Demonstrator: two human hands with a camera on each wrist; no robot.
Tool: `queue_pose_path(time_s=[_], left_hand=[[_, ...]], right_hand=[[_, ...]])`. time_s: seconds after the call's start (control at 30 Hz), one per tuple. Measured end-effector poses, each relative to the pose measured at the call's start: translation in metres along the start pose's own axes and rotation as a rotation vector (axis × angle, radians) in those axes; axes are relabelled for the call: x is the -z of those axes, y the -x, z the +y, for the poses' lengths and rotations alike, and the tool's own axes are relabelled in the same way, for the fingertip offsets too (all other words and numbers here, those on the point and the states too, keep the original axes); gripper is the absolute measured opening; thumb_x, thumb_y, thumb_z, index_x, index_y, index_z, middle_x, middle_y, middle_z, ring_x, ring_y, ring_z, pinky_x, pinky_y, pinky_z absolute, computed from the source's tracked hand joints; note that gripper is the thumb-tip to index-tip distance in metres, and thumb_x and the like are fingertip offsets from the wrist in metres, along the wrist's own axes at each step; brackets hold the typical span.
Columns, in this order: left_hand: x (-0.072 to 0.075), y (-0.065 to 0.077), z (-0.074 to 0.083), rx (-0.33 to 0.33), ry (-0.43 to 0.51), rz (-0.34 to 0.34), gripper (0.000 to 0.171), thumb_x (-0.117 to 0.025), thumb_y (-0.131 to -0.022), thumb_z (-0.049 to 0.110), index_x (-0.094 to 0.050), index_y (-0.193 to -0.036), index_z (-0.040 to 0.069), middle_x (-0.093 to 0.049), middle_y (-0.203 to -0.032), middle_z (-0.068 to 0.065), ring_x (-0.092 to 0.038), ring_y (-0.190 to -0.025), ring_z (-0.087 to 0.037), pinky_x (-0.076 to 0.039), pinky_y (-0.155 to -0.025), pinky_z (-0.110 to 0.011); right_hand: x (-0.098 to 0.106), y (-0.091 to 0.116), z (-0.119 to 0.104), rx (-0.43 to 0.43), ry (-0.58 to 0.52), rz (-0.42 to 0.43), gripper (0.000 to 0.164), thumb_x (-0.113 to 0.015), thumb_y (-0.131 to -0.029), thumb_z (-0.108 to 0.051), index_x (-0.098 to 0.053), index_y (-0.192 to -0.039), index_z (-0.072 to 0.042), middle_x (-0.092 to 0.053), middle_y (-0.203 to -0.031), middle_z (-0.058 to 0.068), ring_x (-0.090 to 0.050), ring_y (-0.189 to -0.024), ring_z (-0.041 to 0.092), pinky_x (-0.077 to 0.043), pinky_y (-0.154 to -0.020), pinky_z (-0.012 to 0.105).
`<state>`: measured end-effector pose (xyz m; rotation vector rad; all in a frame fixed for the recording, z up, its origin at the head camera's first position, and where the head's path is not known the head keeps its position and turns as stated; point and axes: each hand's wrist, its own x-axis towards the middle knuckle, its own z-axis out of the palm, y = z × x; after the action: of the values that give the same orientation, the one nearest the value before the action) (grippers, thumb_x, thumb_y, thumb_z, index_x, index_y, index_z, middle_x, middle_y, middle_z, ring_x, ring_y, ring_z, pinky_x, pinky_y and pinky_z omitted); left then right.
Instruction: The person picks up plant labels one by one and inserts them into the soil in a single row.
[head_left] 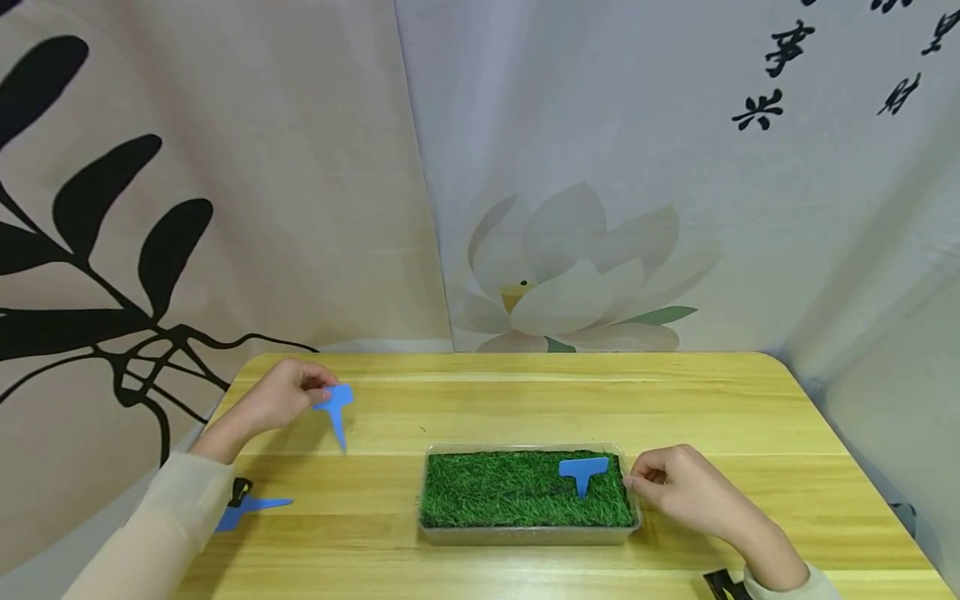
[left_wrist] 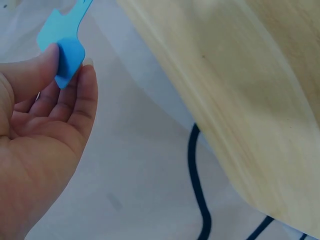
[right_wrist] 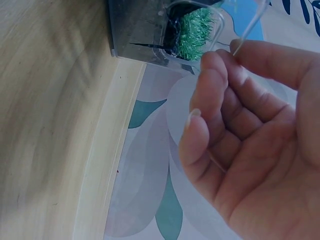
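The left hand [head_left: 279, 398] pinches a blue tag [head_left: 337, 406] by its wide head, thumb against fingers, over the far left of the table [head_left: 465, 400]; the stem's tip is cut off in the left wrist view; the right hand [head_left: 693, 493] pinches the right rim of the clear tray [head_left: 525, 537]; a second tag [head_left: 582, 471] is at the right of the turf [head_left: 487, 492], its stem's depth unclear; the sleeve [head_left: 161, 508] partly hides a third tag [head_left: 255, 504], near left.

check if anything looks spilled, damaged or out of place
Nothing stands out: the clear tray sits flat on the table, the blue marker stands roughly upright in the turf, and no spill or damage shows.
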<state>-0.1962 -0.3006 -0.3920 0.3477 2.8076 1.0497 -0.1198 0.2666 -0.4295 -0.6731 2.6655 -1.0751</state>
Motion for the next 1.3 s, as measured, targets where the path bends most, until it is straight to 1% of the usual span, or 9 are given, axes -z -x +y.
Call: queue_pose_path(time_s=[0.2,0.33,0.43,0.57,0.83,0.97,1.07,1.17,1.3], left_hand=[[-0.002,0.007,0.013,-0.045,-0.024,0.093,0.012,-0.07,-0.098,-0.001,-0.077,-0.108,-0.002,-0.075,-0.099,-0.008,-0.065,-0.086,-0.021,-0.055,-0.069,-0.028],[-0.004,0.012,0.021,-0.056,-0.022,0.134,0.013,-0.072,-0.098,0.003,-0.078,-0.11,-0.001,-0.076,-0.104,-0.01,-0.069,-0.09,-0.022,-0.056,-0.073,-0.029],[-0.005,0.014,0.027,-0.061,-0.018,0.162,0.011,-0.073,-0.098,0.005,-0.079,-0.107,0.003,-0.077,-0.105,-0.009,-0.07,-0.091,-0.023,-0.056,-0.074,-0.031],[-0.009,0.017,0.033,-0.086,-0.021,0.215,0.008,-0.074,-0.097,0.006,-0.08,-0.102,0.008,-0.078,-0.101,-0.005,-0.069,-0.09,-0.022,-0.054,-0.074,-0.031],[-0.018,0.027,0.049,-0.193,-0.023,0.344,0.003,-0.078,-0.096,0.011,-0.081,-0.096,0.01,-0.077,-0.091,0.003,-0.068,-0.083,-0.015,-0.052,-0.073,-0.026],[-0.023,0.032,0.056,-0.231,0.007,0.4,0.003,-0.079,-0.096,0.011,-0.082,-0.094,0.011,-0.077,-0.091,0.005,-0.068,-0.082,-0.01,-0.052,-0.075,-0.023],[-0.026,0.035,0.062,-0.262,0.05,0.429,0.004,-0.079,-0.095,0.01,-0.082,-0.094,0.012,-0.077,-0.09,0.005,-0.069,-0.082,-0.009,-0.052,-0.076,-0.022],[-0.029,0.037,0.069,-0.289,0.085,0.449,0.005,-0.08,-0.094,0.009,-0.082,-0.095,0.013,-0.078,-0.09,0.003,-0.069,-0.081,-0.009,-0.052,-0.075,-0.021],[-0.033,0.039,0.079,-0.326,0.122,0.452,0.008,-0.08,-0.093,0.007,-0.083,-0.095,0.014,-0.078,-0.091,-0.001,-0.068,-0.08,-0.009,-0.051,-0.072,-0.02]], right_hand=[[-0.001,0.0,0.001,0.019,-0.006,0.001,0.021,-0.07,-0.102,-0.024,-0.073,-0.081,-0.021,-0.06,-0.067,-0.012,-0.046,-0.056,0.002,-0.043,-0.055,0.025],[-0.001,0.0,0.001,0.011,-0.001,0.0,0.021,-0.07,-0.102,-0.022,-0.073,-0.081,-0.021,-0.059,-0.066,-0.013,-0.046,-0.055,0.002,-0.043,-0.055,0.025],[-0.001,0.001,0.002,0.003,0.005,-0.002,0.021,-0.07,-0.102,-0.02,-0.073,-0.081,-0.021,-0.059,-0.066,-0.013,-0.046,-0.055,0.002,-0.044,-0.054,0.025],[-0.001,0.001,0.001,0.002,0.001,-0.003,0.021,-0.07,-0.102,-0.021,-0.073,-0.081,-0.02,-0.059,-0.066,-0.012,-0.046,-0.055,0.002,-0.044,-0.054,0.025],[-0.001,0.002,0.0,-0.011,0.002,-0.005,0.022,-0.071,-0.102,-0.022,-0.072,-0.08,-0.022,-0.058,-0.065,-0.013,-0.044,-0.053,0.001,-0.043,-0.053,0.025],[-0.001,0.001,0.0,-0.004,0.011,-0.001,0.021,-0.071,-0.101,-0.021,-0.072,-0.08,-0.022,-0.058,-0.064,-0.014,-0.044,-0.053,0.001,-0.043,-0.053,0.025],[0.0,0.001,0.0,0.0,0.013,-0.001,0.021,-0.071,-0.101,-0.019,-0.072,-0.08,-0.022,-0.059,-0.065,-0.013,-0.045,-0.054,0.001,-0.043,-0.053,0.025],[0.0,0.001,0.0,0.0,0.012,-0.002,0.021,-0.071,-0.101,-0.019,-0.072,-0.081,-0.022,-0.059,-0.065,-0.011,-0.044,-0.054,0.001,-0.043,-0.053,0.025],[0.0,0.002,0.0,-0.002,0.012,0.001,0.021,-0.071,-0.101,-0.02,-0.072,-0.081,-0.023,-0.059,-0.065,-0.012,-0.044,-0.053,0.001,-0.043,-0.053,0.025]])
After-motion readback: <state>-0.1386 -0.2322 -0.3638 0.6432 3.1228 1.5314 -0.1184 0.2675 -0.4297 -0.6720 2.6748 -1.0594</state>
